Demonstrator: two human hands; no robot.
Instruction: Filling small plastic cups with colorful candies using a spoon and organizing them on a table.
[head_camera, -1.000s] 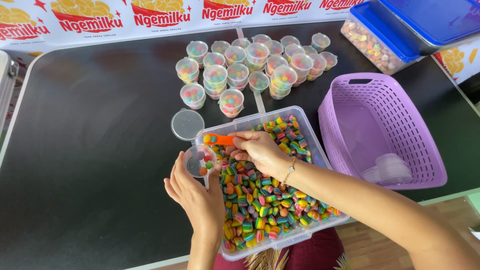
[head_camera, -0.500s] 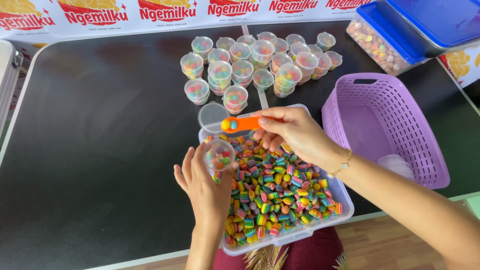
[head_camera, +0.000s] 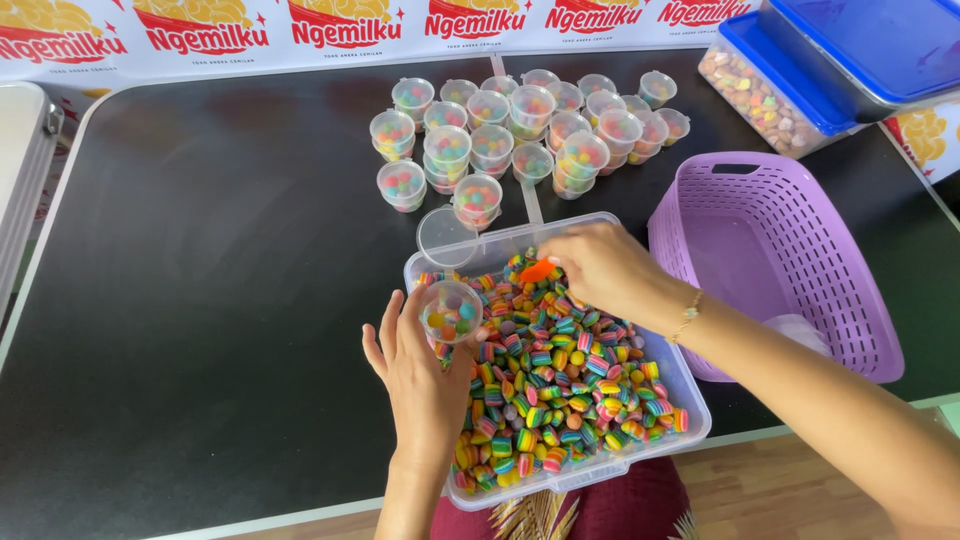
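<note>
2 hands: left (head_camera: 425, 375) holds cup (head_camera: 451, 312); right (head_camera: 598, 265) dips scoop (head_camera: 539, 269) nearby.

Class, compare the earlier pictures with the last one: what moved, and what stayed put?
The right hand brought the orange scoop down from above the small cup, where it carried candies, into the rainbow candies in the clear tub. The cup in the left hand now holds more candies. Both grips stayed; the filled cups and purple basket did not move.

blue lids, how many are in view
2, both at the top right corner of the table: a lower blue lid on the clear snack box, and a second blue lid stacked above it, partly cropped.
</note>
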